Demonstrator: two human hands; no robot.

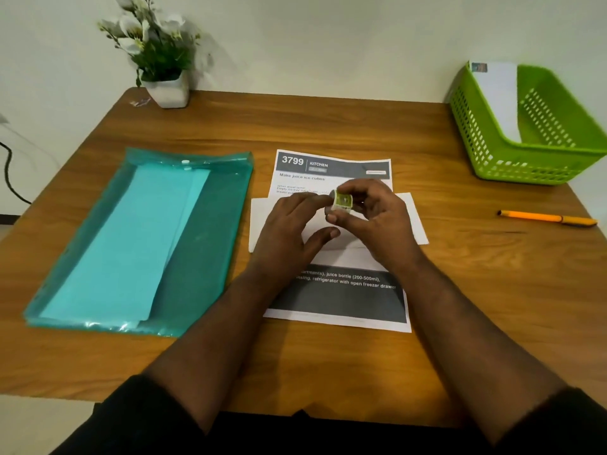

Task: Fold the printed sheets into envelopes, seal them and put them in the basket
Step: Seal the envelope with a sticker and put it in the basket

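Observation:
A printed sheet [331, 167] headed "3799 KITCHEN" lies flat in the middle of the table. Across it lies a white envelope [412, 218], partly hidden under my hands. My right hand [374, 218] holds a small yellow-green glue stick [342, 201] above the envelope. My left hand [289, 231] reaches to the glue stick's end with its fingertips, thumb spread below. A green plastic basket [538, 159] stands at the back right with one white envelope [499, 100] leaning inside it.
A teal plastic folder [210, 231] holding several pale sheets lies on the left. An orange pen [547, 218] lies at the right. A white pot of flowers [169, 90] stands at the back left. A black cable [10, 178] hangs off the left side.

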